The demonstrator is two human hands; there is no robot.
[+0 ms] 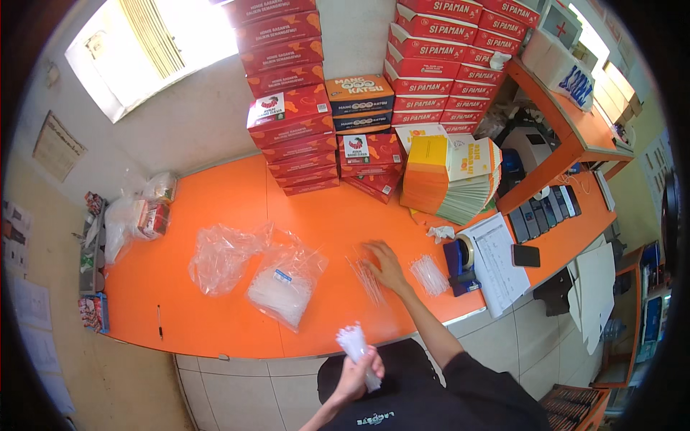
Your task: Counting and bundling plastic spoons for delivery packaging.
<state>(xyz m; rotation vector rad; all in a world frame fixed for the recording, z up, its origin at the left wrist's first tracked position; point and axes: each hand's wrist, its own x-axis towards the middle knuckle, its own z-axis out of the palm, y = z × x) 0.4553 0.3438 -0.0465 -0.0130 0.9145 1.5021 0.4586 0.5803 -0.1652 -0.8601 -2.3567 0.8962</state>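
Observation:
My left hand is closed around a thick bundle of thin white sticks near the front edge of the orange table. Over the tabletop, my right hand has its fingers apart beside a loose spread of similar thin sticks; whether the fingertips touch them, I cannot tell. Right of that hand lies a neat pile of white sticks. A clear plastic bag with many more white sticks inside rests to the left, next to a crumpled clear plastic bag.
Stacked red boxes and a fanned pile of printed cartons stand at the back. A blue tape dispenser, papers, a phone and several more phones lie right. A pen lies left.

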